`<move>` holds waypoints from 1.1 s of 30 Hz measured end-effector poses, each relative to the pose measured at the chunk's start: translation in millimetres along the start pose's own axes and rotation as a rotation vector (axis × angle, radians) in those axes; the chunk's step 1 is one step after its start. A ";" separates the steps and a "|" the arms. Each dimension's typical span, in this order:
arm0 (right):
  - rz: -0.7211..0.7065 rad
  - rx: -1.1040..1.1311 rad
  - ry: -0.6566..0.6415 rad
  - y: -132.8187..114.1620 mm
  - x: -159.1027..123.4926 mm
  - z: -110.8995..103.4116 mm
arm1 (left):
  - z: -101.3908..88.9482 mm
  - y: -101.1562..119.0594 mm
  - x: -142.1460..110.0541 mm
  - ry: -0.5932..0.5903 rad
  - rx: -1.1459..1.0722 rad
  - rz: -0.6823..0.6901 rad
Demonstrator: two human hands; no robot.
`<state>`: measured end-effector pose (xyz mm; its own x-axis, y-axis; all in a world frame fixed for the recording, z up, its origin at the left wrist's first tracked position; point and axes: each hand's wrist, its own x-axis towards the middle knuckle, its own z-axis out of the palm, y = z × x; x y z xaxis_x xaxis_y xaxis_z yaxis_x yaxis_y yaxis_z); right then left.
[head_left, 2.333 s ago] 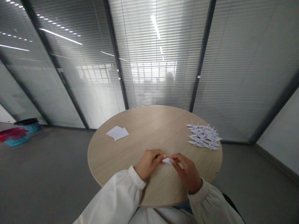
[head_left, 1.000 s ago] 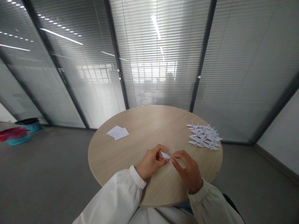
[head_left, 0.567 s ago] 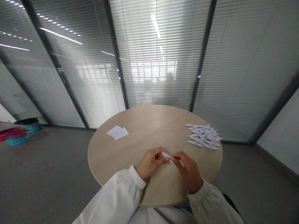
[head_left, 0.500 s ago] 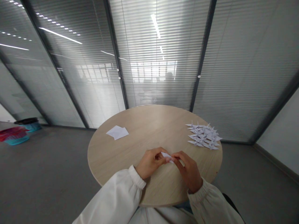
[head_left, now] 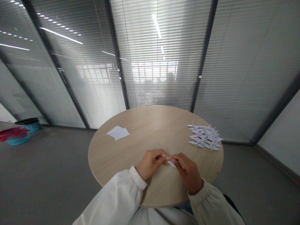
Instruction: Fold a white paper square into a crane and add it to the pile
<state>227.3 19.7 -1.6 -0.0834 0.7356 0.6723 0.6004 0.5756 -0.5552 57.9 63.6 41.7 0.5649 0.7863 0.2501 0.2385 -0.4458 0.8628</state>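
A small piece of folded white paper [head_left: 172, 163] is pinched between my two hands, just above the near half of the round table. My left hand [head_left: 152, 162] grips it from the left, thumb and fingers closed together. From the right, my right hand [head_left: 186, 170] pinches it with thumb and forefinger. The fingertips of both hands nearly meet and hide much of the paper. To the right, beyond my right hand, lie several folded paper cranes [head_left: 205, 136] packed in rows. White paper sheets [head_left: 118, 132] lie flat on the left, overlapping.
The round wooden table [head_left: 150, 122] stands in front of me, close to a glass partition with blinds [head_left: 159, 90]. On the floor at far left are two bins with blue bases, one lined in red [head_left: 15, 135] and one in black [head_left: 30, 124].
My fingers have shifted slightly on the folded paper. More of it now shows below the fingertips, and less above. The cranes and the sheets stay where they were.
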 end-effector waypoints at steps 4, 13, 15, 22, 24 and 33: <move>-0.025 -0.009 -0.003 -1.0 0.2 -0.2 | 0.1 -0.8 -0.7 -0.006 -0.005 -0.008; -0.069 -0.028 -0.026 -0.7 -0.1 -0.5 | -0.2 1.3 -0.3 -0.024 0.029 -0.026; -0.074 -0.030 -0.026 -1.1 -0.1 -0.2 | -0.4 1.6 -0.1 -0.027 0.050 -0.030; -0.013 -0.005 0.025 -1.1 0.5 0.4 | 0.2 -1.1 2.0 -0.036 -0.107 -0.041; 0.011 -0.013 0.056 -0.6 0.6 0.1 | 0.4 -2.1 3.1 -0.051 -0.138 -0.057; -0.045 -0.044 0.156 -5.6 2.5 -2.3 | 0.5 -4.4 3.8 0.019 0.071 -0.083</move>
<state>225.6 17.5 4.3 0.0116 0.6433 0.7655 0.6335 0.5876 -0.5034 59.4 68.3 38.7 0.5256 0.8297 0.1881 0.3394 -0.4072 0.8479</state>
